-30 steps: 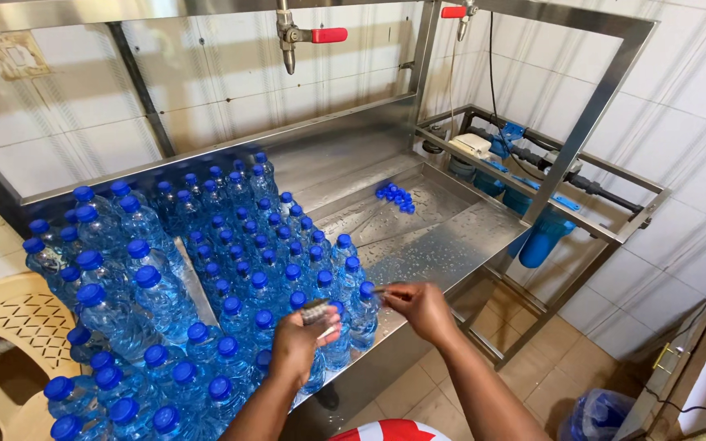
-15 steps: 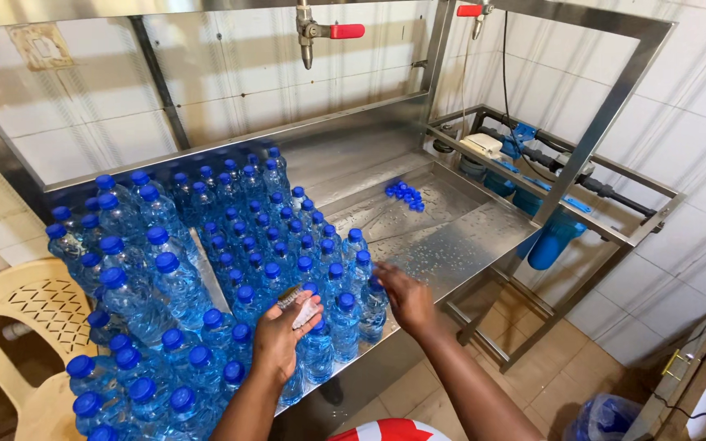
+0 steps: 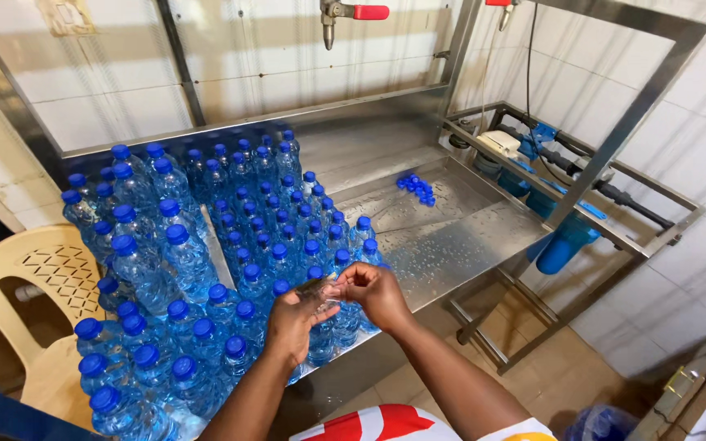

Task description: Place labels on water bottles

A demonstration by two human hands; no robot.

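Head view: we pinch a small clear seal [image 3: 318, 287] between left hand [image 3: 294, 320] and right hand [image 3: 377, 291], fingers curled, above the blue-capped bottles [image 3: 230, 245].

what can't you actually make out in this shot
Head view only:
- The small clear item between the left hand and right hand: fingers cover it, too small to identify.
- The bottle under the hands: cap hidden by them.
- The taps: cut off by the top edge.
- The loose blue caps: too small to count.
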